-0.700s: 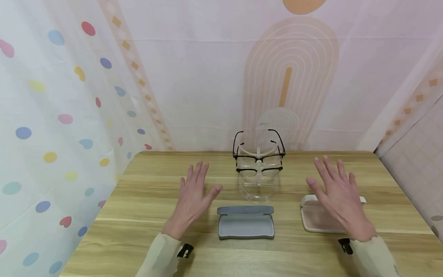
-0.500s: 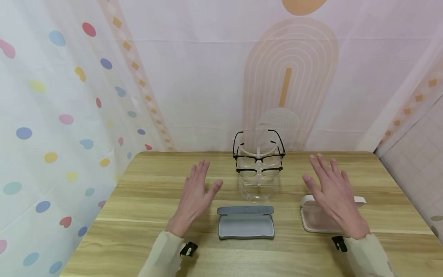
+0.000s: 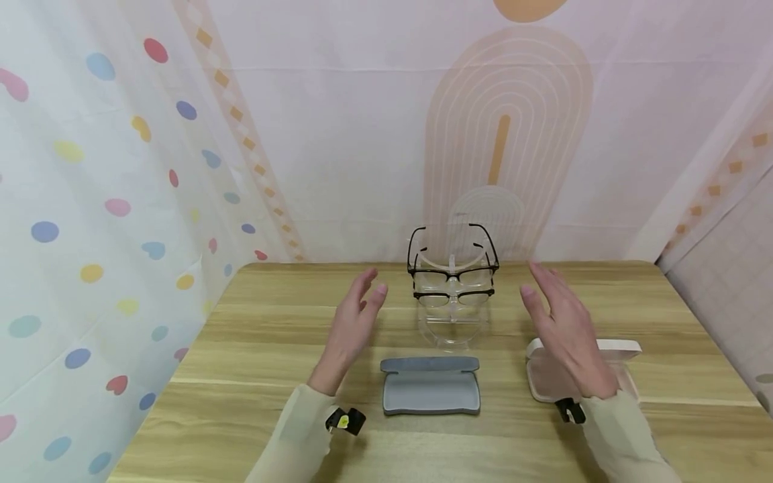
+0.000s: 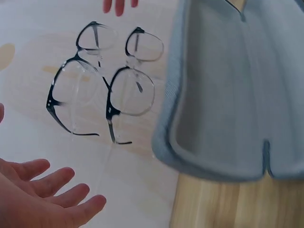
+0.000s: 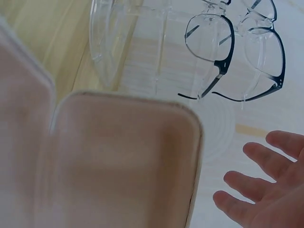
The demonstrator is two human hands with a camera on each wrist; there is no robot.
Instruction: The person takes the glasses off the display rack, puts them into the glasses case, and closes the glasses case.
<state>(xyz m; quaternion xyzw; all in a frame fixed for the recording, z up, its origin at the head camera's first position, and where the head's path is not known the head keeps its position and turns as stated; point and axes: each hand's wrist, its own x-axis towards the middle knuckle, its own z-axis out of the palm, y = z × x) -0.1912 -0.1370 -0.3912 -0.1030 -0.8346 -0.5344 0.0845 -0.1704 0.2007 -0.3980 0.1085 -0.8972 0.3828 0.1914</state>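
Two pairs of dark-rimmed glasses, the upper pair (image 3: 453, 274) and the lower pair (image 3: 454, 298), sit one above the other on a clear stand (image 3: 453, 335) at the back middle of the table. To the left of the stand hovers my left hand (image 3: 353, 322), fingers extended and holding nothing. My right hand (image 3: 561, 329) is raised on the other side, over part of the white case, also with nothing in it. In the left wrist view several fingers (image 4: 57, 183) spread near the glasses; the right wrist view shows similar spread fingers (image 5: 266, 166).
An open grey glasses case (image 3: 431, 392) lies in front of the stand. The open white case with a pinkish lining (image 3: 546, 379) lies to the right, partly hidden by my right hand. A patterned curtain (image 3: 344, 134) hangs behind the wooden table (image 3: 241, 389).
Both hands have moved inward toward the stand, and their palms have turned to face each other more. The glasses, stand and cases stay in place.
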